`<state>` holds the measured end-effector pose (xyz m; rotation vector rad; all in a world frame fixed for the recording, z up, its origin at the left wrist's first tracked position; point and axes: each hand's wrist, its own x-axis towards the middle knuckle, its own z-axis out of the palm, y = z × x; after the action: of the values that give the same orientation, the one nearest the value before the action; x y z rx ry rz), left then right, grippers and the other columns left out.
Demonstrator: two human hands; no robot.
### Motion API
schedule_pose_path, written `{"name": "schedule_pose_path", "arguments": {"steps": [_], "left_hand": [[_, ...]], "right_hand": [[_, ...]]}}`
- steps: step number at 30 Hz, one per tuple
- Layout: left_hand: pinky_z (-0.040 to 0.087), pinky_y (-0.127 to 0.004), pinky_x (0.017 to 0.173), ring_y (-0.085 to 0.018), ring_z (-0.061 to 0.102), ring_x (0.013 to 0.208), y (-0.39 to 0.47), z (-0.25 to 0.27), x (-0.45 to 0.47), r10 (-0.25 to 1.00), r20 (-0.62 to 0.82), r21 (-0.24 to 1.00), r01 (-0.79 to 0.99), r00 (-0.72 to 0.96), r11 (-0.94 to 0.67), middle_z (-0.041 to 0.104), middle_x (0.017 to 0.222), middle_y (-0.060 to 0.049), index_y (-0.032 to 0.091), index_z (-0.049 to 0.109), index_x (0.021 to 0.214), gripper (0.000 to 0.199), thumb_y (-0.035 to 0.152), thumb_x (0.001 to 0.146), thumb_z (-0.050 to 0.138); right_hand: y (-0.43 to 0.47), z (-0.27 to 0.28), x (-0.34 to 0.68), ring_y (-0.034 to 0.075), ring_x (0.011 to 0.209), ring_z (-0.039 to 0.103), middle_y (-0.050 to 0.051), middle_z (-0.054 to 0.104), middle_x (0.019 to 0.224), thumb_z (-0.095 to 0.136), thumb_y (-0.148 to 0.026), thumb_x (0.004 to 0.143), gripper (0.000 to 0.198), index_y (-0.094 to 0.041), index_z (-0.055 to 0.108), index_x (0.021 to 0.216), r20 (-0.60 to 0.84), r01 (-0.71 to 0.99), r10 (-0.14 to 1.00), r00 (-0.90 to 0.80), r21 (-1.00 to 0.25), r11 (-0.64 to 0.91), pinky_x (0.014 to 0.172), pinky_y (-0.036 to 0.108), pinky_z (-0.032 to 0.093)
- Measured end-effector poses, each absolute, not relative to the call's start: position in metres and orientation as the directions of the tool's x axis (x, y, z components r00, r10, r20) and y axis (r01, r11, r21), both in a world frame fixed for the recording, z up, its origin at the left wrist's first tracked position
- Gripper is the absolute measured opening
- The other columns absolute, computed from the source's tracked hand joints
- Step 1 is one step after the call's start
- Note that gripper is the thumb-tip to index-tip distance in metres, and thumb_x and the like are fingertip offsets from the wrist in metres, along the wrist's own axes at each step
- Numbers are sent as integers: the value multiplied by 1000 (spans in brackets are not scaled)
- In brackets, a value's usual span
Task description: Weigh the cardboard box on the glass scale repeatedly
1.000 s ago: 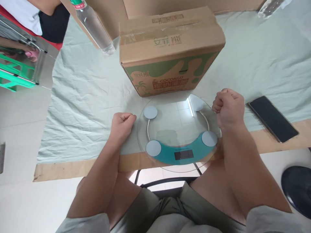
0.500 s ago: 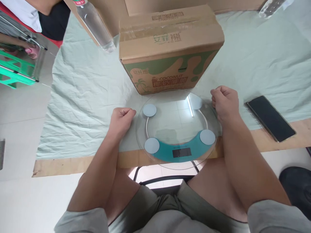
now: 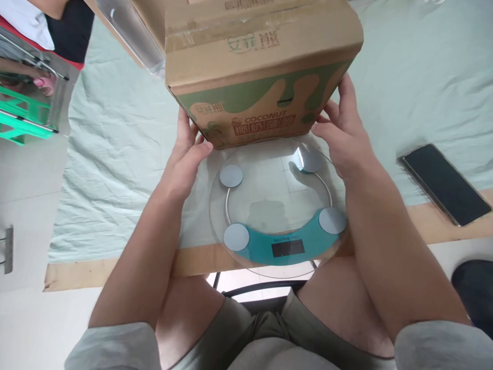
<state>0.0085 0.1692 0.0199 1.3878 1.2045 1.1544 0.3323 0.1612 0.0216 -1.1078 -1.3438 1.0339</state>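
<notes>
A brown cardboard box (image 3: 265,67) with green print and the word COCONUT stands just behind the scale, its top closed with tape. My left hand (image 3: 187,151) grips its lower left side, thumb on the front corner. On the lower right side my right hand (image 3: 342,126) holds the box, its thumb at the front face. Most fingertips of both hands are hidden by the box. The round glass bathroom scale (image 3: 265,200) lies between my forearms, its front edge over the table edge. Its small display (image 3: 288,248) is dark.
A black phone (image 3: 447,184) lies to the right on the pale green cloth (image 3: 103,169). A clear bottle (image 3: 133,33) stands behind the box at left. A green stool (image 3: 26,115) and part of another person are at far left.
Both hands have gone from closed fists beside the scale forward to the box's sides and taken hold of it. The box looks nearer and larger, its top tipped toward me.
</notes>
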Motion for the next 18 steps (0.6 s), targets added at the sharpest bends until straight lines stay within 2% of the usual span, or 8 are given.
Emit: {"name": "schedule_pose_path", "arguments": {"steps": [3, 7, 10, 13, 15, 18], "left_hand": [[52, -45, 125, -36, 56, 152, 168, 18, 19, 987, 32, 999, -6, 156, -31, 56, 165, -3, 39, 58, 140, 93, 63, 59, 97], [43, -50, 135, -34, 49, 157, 169, 14, 19, 971, 76, 995, -82, 226, -59, 50, 170, 4, 42, 51, 150, 107, 59, 56, 100], [34, -57, 140, -37, 40, 163, 172, 16, 13, 968, 88, 994, -91, 234, -69, 48, 172, 8, 45, 47, 155, 116, 60, 53, 101], [26, -61, 144, -42, 31, 168, 166, 34, 8, 962, 108, 992, -95, 249, -86, 52, 167, 14, 49, 53, 151, 125, 56, 39, 108], [24, -61, 146, -44, 27, 171, 150, 54, 9, 956, 163, 985, -98, 246, -142, 53, 164, 19, 53, 59, 145, 120, 57, 36, 109], [23, -60, 147, -39, 20, 175, 111, 88, 18, 951, 226, 974, -41, 213, -222, 55, 161, 22, 57, 64, 142, 90, 64, 60, 101]], "right_hand": [[162, 17, 332, 19, 133, 63, -2, 65, 144, 67, -23, 72, 103, -43, 24, 163, 190, 93, 980, -49, -977, 194, 120, 45, 57], [165, 10, 334, 20, 132, 65, -3, 54, 159, 76, -33, 72, 117, -51, 12, 168, 170, 129, 979, -110, -975, 184, 119, 45, 59], [164, 13, 331, 20, 139, 62, -5, 47, 168, 81, -43, 74, 117, -54, 11, 168, 177, 140, 977, -120, -971, 193, 124, 45, 56], [159, 28, 325, 17, 142, 60, -5, 45, 170, 81, -47, 74, 114, -51, 14, 166, 252, 116, 961, -111, -957, 264, 130, 44, 51], [151, 42, 324, 17, 141, 60, -5, 48, 168, 79, -44, 74, 107, -47, 21, 164, 353, 87, 929, -113, -928, 363, 130, 42, 51], [130, 63, 329, 17, 141, 62, -9, 53, 161, 75, -37, 78, 90, -49, 36, 158, 497, 88, 860, -112, -857, 507, 129, 41, 52]]}}
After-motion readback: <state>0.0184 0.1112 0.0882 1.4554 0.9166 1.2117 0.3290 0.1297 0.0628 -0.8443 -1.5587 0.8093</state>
